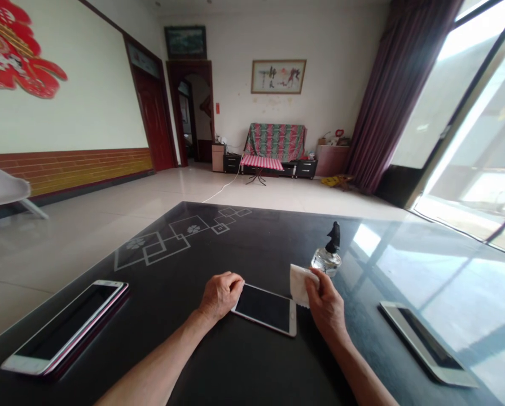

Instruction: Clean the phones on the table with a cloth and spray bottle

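Note:
A white-framed smartphone (264, 307) with a dark screen lies face up on the black table, at the middle. My left hand (223, 293) is closed at its left end, with the fingers curled over that edge. To the right of the phone, my right hand (325, 301) pinches a folded white wipe (299, 285) between thumb and fingers, held just beside the phone's right end. Behind that hand stands a clear spray bottle (326, 260) with a black trigger head, its lower part partly hidden by the hand.
On the black glossy table (252, 242), one white phone (66, 327) lies at the left and another pale phone (427, 344) at the right. A white chair (2, 189) stands beyond the left edge. Farther off is a small table with a checked cloth (261, 163).

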